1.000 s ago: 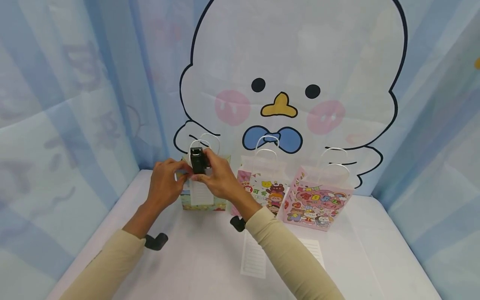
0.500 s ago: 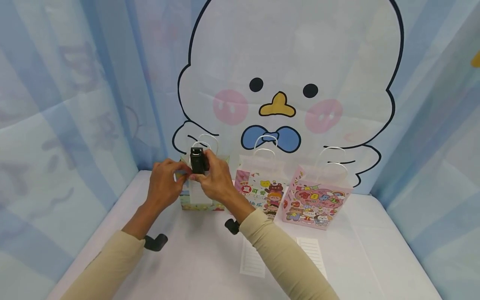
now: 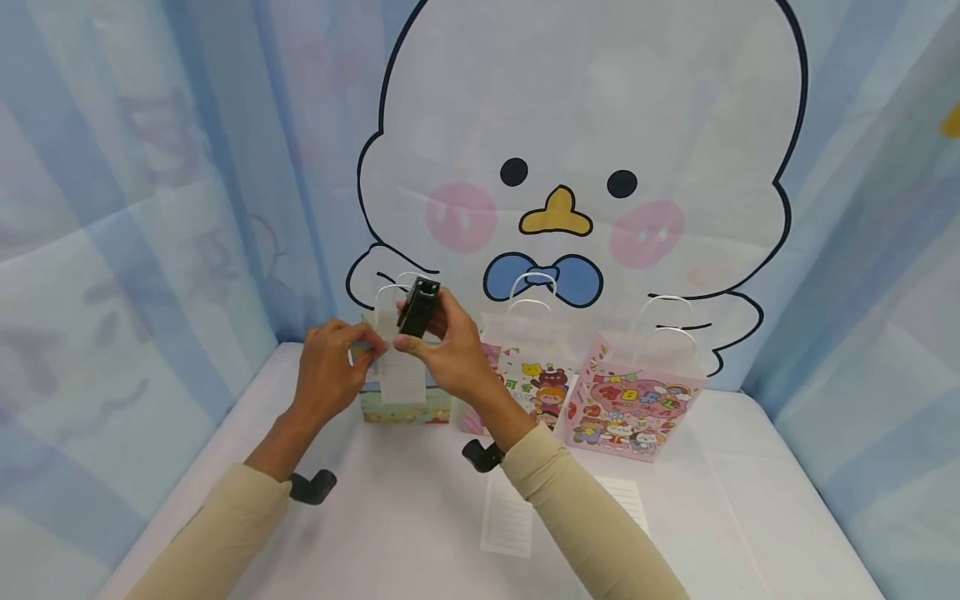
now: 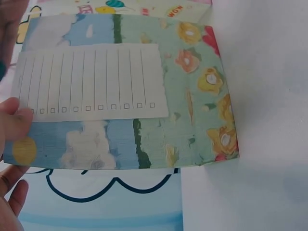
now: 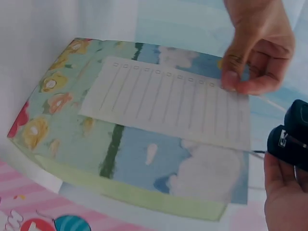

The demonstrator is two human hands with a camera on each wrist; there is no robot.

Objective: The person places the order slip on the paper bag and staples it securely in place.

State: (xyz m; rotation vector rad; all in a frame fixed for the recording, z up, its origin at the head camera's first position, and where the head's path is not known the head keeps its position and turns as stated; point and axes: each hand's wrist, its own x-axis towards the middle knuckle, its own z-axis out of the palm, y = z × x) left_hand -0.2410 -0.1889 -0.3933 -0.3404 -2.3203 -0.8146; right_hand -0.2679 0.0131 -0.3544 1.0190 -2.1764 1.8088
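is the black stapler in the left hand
No, the right hand holds the black stapler, while the left hand pinches the lined sheet against the flowered bag.

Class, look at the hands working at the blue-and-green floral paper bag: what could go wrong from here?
The lined white paper slip could skew if the left hand, pinching it near the floral bag's top, loosens; I cannot see whether it is stapled. The black stapler in the right hand might nip the nearby left hand.

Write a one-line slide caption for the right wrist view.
Left hand pinches a lined paper slip against a flower-printed bag; right hand holds a black stapler.
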